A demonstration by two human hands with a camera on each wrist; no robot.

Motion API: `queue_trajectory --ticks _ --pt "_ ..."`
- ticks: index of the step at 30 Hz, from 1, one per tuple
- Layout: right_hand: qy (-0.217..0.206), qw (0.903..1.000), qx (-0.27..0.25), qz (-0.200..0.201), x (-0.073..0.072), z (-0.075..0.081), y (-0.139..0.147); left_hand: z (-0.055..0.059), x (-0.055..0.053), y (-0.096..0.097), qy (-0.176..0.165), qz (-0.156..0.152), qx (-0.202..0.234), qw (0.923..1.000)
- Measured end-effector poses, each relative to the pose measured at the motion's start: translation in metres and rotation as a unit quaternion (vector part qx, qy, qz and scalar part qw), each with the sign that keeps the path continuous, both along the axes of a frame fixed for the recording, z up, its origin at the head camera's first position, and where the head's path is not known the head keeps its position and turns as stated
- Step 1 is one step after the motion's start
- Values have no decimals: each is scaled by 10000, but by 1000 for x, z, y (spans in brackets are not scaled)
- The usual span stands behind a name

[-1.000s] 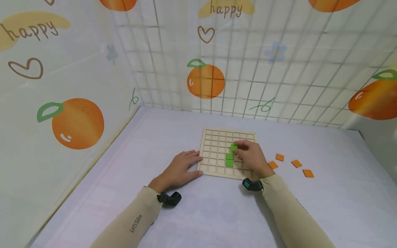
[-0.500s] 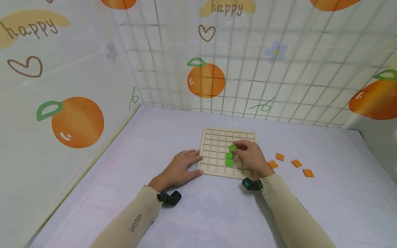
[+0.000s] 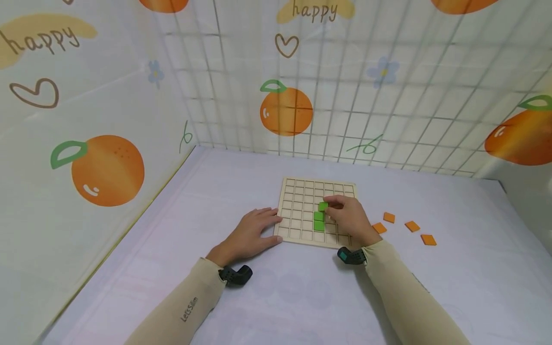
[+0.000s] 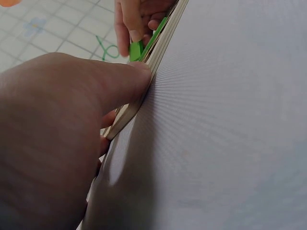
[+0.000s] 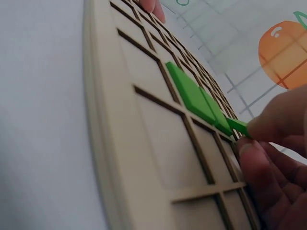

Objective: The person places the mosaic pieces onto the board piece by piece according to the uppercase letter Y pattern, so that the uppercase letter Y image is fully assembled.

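Note:
A pale wooden grid board (image 3: 296, 208) lies on the table, with two green square tiles (image 3: 318, 221) set one behind the other in its cells. Between thumb and fingers my right hand (image 3: 351, 216) pinches another green tile (image 3: 323, 206), just beyond those two. In the right wrist view this held tile (image 5: 237, 126) is tilted, its edge close to the farther set tile (image 5: 217, 112). My left hand (image 3: 254, 235) rests at the board's left side with fingers extended. The left wrist view shows its thumb (image 4: 127, 79) against the board's edge (image 4: 125, 115).
Several orange square tiles (image 3: 412, 226) lie loose on the table to the right of the board. A printed sheet with oranges (image 3: 286, 111) covers the walls behind and at the left. The white tabletop (image 3: 276, 297) stretches in front of the board.
The green tile in my right hand has shifted slightly left and toward me, nearer the set tiles. My left hand stays in place.

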State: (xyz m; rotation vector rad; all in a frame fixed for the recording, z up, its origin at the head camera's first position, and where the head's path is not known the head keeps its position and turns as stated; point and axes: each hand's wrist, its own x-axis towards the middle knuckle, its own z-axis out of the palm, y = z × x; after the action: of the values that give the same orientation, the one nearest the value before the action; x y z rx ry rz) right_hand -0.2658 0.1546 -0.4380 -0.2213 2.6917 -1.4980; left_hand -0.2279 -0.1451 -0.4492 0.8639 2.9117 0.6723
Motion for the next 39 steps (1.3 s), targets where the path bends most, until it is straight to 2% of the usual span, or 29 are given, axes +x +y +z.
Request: queue_trajectory --ticks 13,31,39 --pt "-167 9998 -54 44 1 3 1 1 -1 2 -53 28 -104 9999" --pt "173 9982 502 285 -3 1 3 -2 -1 1 -58 24 -51 10000" --pt "207 9980 525 281 -4 1 3 1 0 1 -54 8 -21 10000"
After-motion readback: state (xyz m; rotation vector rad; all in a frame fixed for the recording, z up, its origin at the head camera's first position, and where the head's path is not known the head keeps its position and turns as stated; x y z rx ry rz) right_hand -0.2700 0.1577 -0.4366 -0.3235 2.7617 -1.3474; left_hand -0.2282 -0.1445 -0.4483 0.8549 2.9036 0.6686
